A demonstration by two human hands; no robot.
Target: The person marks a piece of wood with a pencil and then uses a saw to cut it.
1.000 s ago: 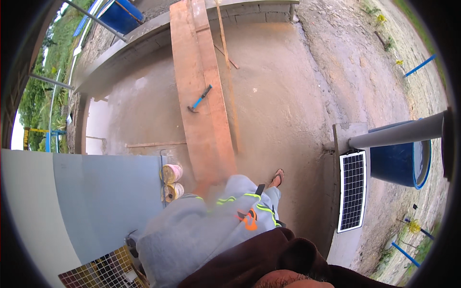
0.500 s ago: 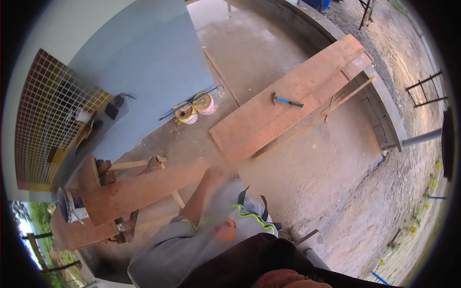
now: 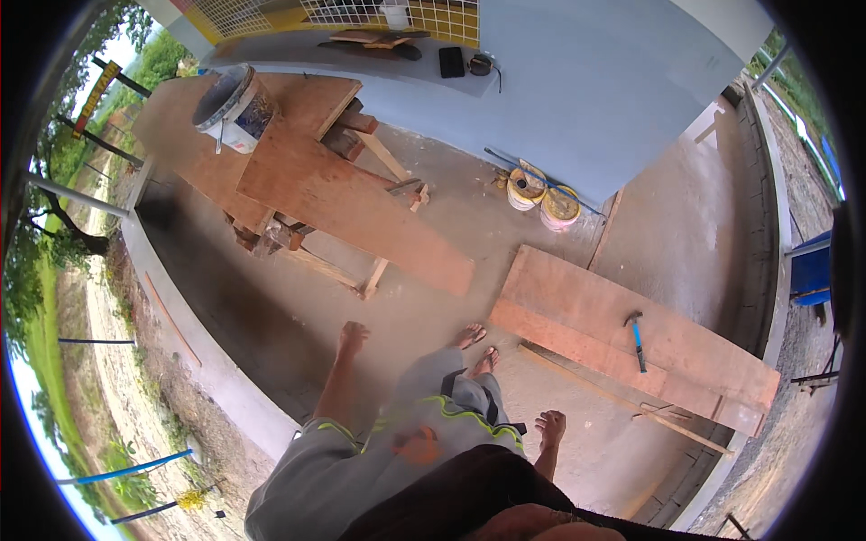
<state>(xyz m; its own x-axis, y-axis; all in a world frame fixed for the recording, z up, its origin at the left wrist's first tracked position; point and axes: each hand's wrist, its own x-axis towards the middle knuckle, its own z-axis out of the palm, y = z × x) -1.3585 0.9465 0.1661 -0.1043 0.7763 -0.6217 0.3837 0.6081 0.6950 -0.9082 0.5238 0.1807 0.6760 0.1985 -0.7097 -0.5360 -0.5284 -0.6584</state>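
View swung left since last frame. My left hand (image 3: 354, 336), part-curled, looks empty, near brown rectangular plywood sheet (image 3: 361, 221); right hand (image 3: 550, 426) likewise. Blue-handled metal claw hammer (image 3: 640, 346) lies unused on reddish-brown wooden plank (image 3: 573, 287); sheet and plank seem laid out.

Outdoor work site, head-cam view: a small tilted sign (image 3: 96, 97) w/ yellowish lettering stands far L, beyond the low wall (image 3: 203, 370), approx. one line, too small to make out w/ certainty. A white bucket (image 3: 232, 106) on the plank tabletop (image 3: 311, 171) carries a dark bluish printed label (image 3: 255, 117), its wording illegible. An orange emblem (image 3: 417, 446) shows on the person's gray garment (image 3: 307, 473), blurred; no nos. can be read.
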